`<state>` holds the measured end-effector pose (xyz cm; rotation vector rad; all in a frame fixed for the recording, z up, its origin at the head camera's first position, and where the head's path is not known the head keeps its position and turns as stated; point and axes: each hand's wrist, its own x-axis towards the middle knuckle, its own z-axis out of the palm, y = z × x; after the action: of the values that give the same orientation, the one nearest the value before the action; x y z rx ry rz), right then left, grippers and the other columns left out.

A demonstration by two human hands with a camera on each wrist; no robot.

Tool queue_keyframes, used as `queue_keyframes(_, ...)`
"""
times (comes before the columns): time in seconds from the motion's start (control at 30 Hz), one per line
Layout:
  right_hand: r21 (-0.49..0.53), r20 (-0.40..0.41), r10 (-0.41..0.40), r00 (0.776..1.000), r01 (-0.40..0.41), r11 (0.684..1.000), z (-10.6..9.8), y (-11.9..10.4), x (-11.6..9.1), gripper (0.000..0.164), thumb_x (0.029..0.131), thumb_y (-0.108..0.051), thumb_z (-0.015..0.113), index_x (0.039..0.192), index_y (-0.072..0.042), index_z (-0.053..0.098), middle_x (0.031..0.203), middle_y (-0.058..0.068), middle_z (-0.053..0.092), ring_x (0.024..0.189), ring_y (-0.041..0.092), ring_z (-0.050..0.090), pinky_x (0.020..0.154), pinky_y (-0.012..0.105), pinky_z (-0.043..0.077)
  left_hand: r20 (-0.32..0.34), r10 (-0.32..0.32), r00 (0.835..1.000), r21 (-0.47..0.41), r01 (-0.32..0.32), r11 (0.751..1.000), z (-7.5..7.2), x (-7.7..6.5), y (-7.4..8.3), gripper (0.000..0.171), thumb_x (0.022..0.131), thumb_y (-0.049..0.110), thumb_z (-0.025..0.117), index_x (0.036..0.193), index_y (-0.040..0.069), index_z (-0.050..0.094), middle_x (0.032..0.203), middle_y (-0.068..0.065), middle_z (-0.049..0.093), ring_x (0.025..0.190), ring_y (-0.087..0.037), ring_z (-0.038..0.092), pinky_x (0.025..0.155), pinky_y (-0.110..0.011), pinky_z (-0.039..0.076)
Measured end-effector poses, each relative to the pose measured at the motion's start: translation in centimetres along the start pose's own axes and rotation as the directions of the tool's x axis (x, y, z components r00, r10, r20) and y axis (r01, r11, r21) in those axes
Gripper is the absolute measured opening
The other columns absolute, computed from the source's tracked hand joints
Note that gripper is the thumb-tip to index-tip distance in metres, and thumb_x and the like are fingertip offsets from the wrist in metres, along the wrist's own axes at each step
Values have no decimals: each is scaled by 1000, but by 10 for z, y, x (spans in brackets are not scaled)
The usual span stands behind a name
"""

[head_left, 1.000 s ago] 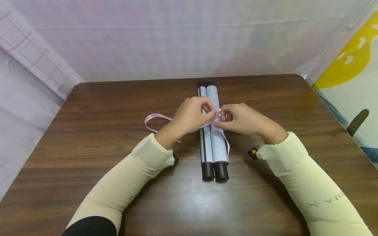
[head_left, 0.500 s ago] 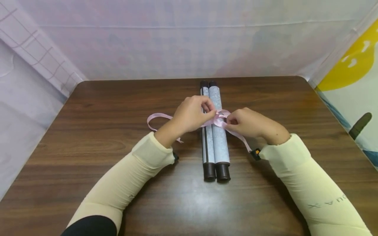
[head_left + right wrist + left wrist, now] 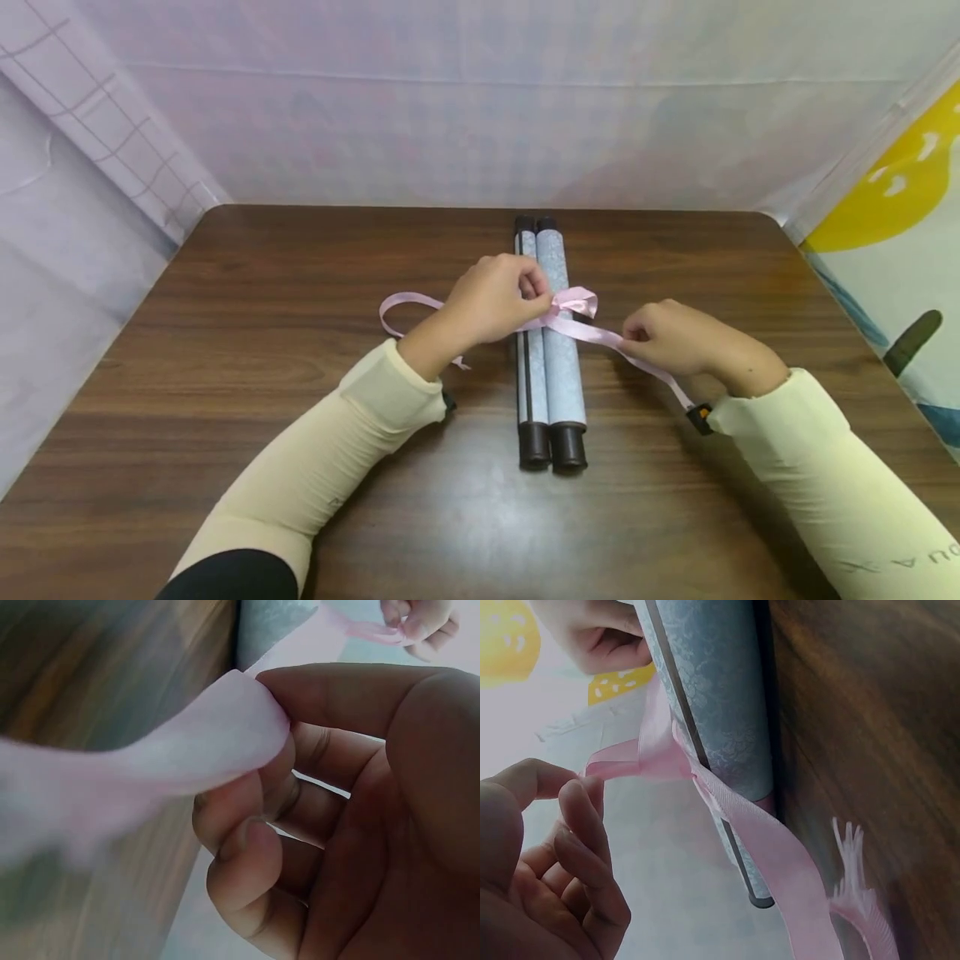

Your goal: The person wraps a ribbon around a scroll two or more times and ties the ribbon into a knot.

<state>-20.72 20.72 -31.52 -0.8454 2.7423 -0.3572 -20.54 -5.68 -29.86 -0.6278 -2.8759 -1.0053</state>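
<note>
Two pale blue, floral-patterned rolls with dark end knobs, like a rolled-up scroll [image 3: 564, 379], lie side by side on the table. A pink ribbon [image 3: 592, 333] goes round their middle, with a knot and a small loop [image 3: 615, 759] on top. My left hand [image 3: 491, 302] pinches the loop between thumb and forefinger above the rolls. To the right, my right hand [image 3: 678, 337] pinches one ribbon tail between thumb and fingers, holding it taut off the table. The tail's far end hangs by the right cuff. A frayed ribbon end [image 3: 850, 855] shows in the left wrist view.
The other ribbon tail [image 3: 408, 297] curls on the brown wooden table [image 3: 262, 400] left of the rolls. Pale curtains [image 3: 450, 133] stand behind the table. A small dark device [image 3: 700, 418] sits at the right cuff.
My right hand has moved away from the knot to the right and toward me, drawing the ribbon tail out. The loop now shows on the rolls; my left hand stays nearly in place.
</note>
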Motion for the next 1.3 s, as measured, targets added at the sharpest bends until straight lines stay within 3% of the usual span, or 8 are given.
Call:
queue_keyframes(0.4, -6, 82, 60, 995, -60, 998, -4, 21, -14, 34, 97, -19, 61, 63, -16, 53, 58, -7, 46, 53, 10, 44, 52, 28, 38, 34, -36, 999, 6, 36, 999, -6, -1, -2, 9, 89, 29, 71, 83, 24, 67, 83, 10, 68, 75, -10, 62, 68, -28, 51)
queue_keyframes(0.77, -3, 81, 134, 988, -134, 991, -6, 46, -21, 33, 94, -18, 63, 62, -16, 54, 58, -8, 41, 55, 11, 42, 53, 29, 36, 47, -46, 998, 6, 46, 999, -8, -2, 0, 9, 90, 28, 71, 84, 22, 68, 83, 8, 69, 75, -10, 63, 68, -27, 50)
queue_keyframes(1.0, -22, 71, 163, 984, -162, 987, -8, 58, -25, 24, 93, -21, 64, 71, -14, 66, 60, -7, 49, 58, 12, 47, 55, 30, 39, 44, -46, 998, -13, 47, 999, -11, -2, -3, 9, 91, 25, 68, 83, 21, 67, 81, 8, 68, 71, -11, 63, 65, -27, 51)
queue_keyframes(1.3, -32, 69, 216, 974, -214, 976, -11, 79, -32, 24, 96, -26, 61, 82, -11, 73, 65, -5, 57, 64, 15, 51, 59, 31, 41, 58, -59, 997, -3, 59, 998, -13, 1, -7, 8, 91, 26, 69, 84, 21, 67, 85, 6, 69, 76, -11, 63, 71, -29, 51)
